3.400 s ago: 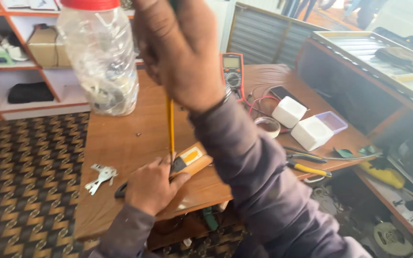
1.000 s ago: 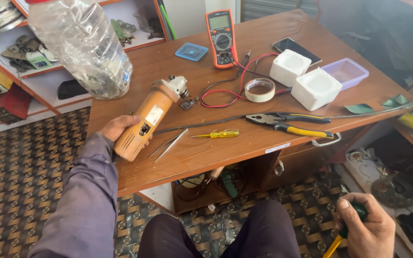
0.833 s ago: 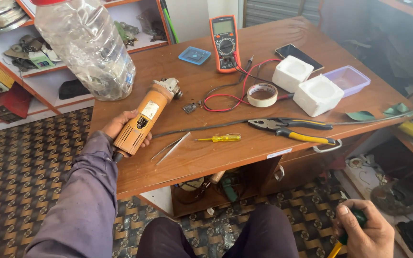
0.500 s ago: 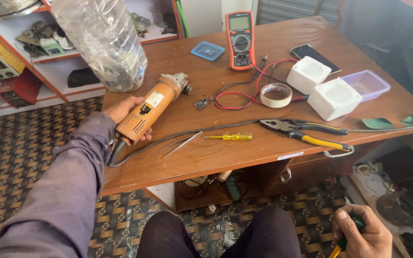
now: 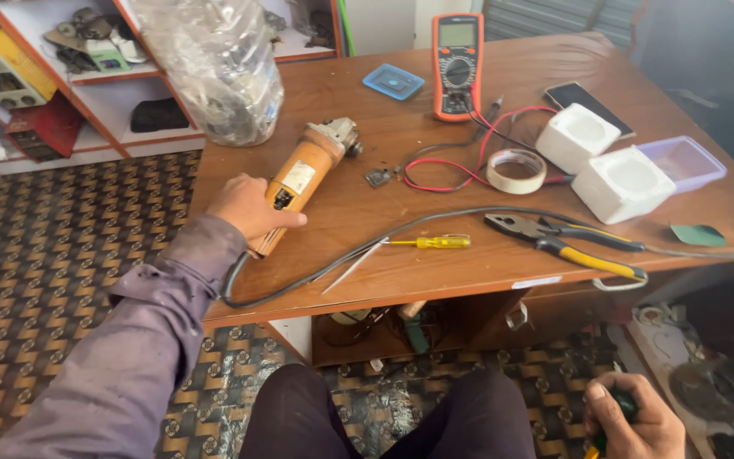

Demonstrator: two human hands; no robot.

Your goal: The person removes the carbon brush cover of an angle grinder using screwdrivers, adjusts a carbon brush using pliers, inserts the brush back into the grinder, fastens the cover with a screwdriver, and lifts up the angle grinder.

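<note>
My left hand (image 5: 246,206) grips the rear body of an orange angle grinder (image 5: 306,168) that lies on the wooden table (image 5: 435,263), its metal head pointing away from me. Its dark cable (image 5: 401,234) loops off the table's front edge and runs right across the top. My right hand (image 5: 632,421) is low at the bottom right, below the table, closed around a dark green handle with a bit of yellow showing. A yellow-handled screwdriver (image 5: 435,243) lies in front of the grinder.
Pliers with yellow grips (image 5: 567,240), a tape roll (image 5: 516,170), an orange multimeter (image 5: 458,64) with red leads, two white foam blocks (image 5: 622,183), a phone (image 5: 588,104) and a large clear plastic jar (image 5: 214,68) sit on the table. Shelves (image 5: 61,76) stand at the left.
The view has shifted so the table sits more central. My left hand stays on the grinder; my right hand has stayed low with the tool handle. Earlier it held a screwdriver upright over the table.
</note>
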